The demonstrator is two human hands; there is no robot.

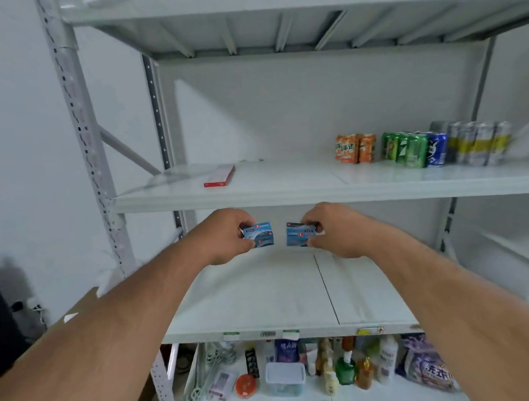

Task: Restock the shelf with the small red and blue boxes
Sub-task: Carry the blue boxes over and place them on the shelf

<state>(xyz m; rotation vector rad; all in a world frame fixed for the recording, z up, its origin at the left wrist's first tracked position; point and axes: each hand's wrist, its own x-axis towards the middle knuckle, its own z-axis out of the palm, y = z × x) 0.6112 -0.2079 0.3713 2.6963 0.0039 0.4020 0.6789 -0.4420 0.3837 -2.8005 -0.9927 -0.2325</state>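
My left hand pinches one small blue box and my right hand pinches another blue box, both held apart in the air over the far part of the middle shelf. Neither is set down yet. Judging by that bare shelf, restocking has hardly begun; one flat red box lies on the upper shelf, far left.

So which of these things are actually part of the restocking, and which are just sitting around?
Part of the job:
left hand holding a blue box
right hand holding another blue box
middle shelf
red box on the upper shelf

Just lying about:
drink cans
bottles and tub below
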